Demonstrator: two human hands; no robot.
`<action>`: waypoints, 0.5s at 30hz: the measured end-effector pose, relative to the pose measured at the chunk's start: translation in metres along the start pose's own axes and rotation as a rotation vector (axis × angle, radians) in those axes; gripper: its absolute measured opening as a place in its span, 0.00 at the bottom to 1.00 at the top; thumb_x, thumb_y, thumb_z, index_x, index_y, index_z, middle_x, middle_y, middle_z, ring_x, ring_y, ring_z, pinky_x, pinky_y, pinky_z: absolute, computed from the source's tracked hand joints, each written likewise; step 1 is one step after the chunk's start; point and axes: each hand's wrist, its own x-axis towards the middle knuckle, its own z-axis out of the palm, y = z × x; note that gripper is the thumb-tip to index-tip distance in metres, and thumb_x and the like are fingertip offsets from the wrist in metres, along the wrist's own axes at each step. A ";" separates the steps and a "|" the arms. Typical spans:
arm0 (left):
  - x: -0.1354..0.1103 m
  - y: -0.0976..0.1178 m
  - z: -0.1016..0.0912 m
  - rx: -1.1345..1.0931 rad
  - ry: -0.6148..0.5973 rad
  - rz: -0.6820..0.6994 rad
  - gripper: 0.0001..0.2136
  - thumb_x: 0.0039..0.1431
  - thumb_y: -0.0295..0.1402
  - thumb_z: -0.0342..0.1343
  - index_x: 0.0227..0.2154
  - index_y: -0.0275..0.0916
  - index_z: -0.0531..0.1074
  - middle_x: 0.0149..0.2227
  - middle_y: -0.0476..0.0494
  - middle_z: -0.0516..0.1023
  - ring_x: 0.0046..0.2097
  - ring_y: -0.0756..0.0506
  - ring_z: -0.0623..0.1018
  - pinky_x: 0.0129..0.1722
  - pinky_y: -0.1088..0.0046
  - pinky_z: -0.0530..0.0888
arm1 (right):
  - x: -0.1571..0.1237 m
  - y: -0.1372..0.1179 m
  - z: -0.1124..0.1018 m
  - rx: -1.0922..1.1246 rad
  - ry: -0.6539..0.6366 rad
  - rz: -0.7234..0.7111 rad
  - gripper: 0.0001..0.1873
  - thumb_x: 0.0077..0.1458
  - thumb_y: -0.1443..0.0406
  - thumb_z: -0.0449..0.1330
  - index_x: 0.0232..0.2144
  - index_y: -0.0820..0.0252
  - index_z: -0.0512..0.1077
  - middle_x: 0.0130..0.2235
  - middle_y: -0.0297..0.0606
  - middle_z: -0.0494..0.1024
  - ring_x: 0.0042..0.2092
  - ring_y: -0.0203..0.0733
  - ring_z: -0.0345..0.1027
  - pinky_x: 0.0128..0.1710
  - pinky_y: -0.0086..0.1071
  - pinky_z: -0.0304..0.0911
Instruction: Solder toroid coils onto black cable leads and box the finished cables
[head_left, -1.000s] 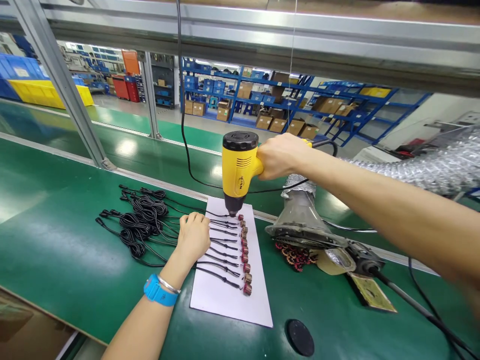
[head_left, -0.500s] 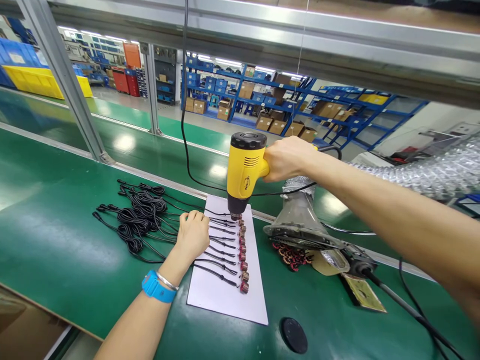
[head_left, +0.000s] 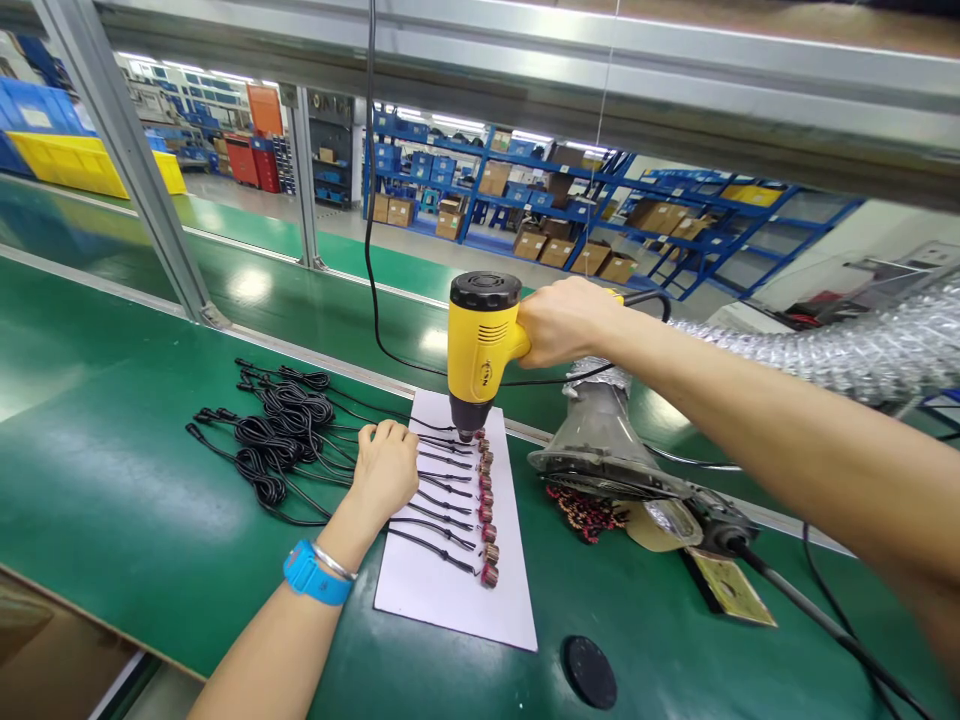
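Observation:
My right hand [head_left: 564, 320] grips the handle of a yellow heat gun [head_left: 480, 345], whose nozzle points down at the far end of a row of small red-brown coil parts [head_left: 485, 505]. The parts lie on a white sheet [head_left: 450, 590] on the green bench, each on the end of a thin black wire. My left hand [head_left: 384, 475], curled with knuckles up, presses down on those wires at the sheet's left edge. A blue watch is on that wrist.
Several coiled black cables [head_left: 281, 435] lie left of the sheet. A metal extraction funnel [head_left: 600, 445] with a silver flexible duct [head_left: 847, 340] sits to the right, beside a yellow plate [head_left: 731, 588]. A black round disc [head_left: 589, 672] lies near the bench front. A black power cord [head_left: 369, 200] hangs from above.
The heat gun has shifted slightly left and down over the top of the row since half a second ago. My left hand stays pressed on the wires.

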 end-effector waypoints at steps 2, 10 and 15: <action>0.000 0.000 0.000 -0.001 0.002 0.001 0.10 0.61 0.25 0.48 0.37 0.38 0.75 0.42 0.38 0.77 0.50 0.38 0.70 0.51 0.55 0.59 | 0.000 0.001 0.001 -0.004 -0.011 -0.005 0.14 0.45 0.56 0.58 0.32 0.58 0.75 0.30 0.44 0.79 0.29 0.48 0.70 0.24 0.33 0.50; 0.000 0.000 0.001 -0.006 0.006 0.004 0.10 0.61 0.25 0.48 0.37 0.38 0.75 0.42 0.37 0.77 0.50 0.38 0.70 0.51 0.54 0.59 | 0.000 0.006 0.002 -0.045 -0.036 0.008 0.14 0.44 0.55 0.60 0.31 0.57 0.76 0.30 0.43 0.80 0.28 0.46 0.70 0.24 0.32 0.51; 0.000 0.000 0.001 -0.006 0.011 0.001 0.11 0.60 0.24 0.48 0.37 0.38 0.75 0.42 0.37 0.77 0.50 0.38 0.70 0.52 0.53 0.59 | -0.002 0.004 -0.002 -0.044 -0.018 0.008 0.14 0.44 0.55 0.60 0.31 0.58 0.76 0.30 0.42 0.79 0.28 0.45 0.69 0.24 0.31 0.50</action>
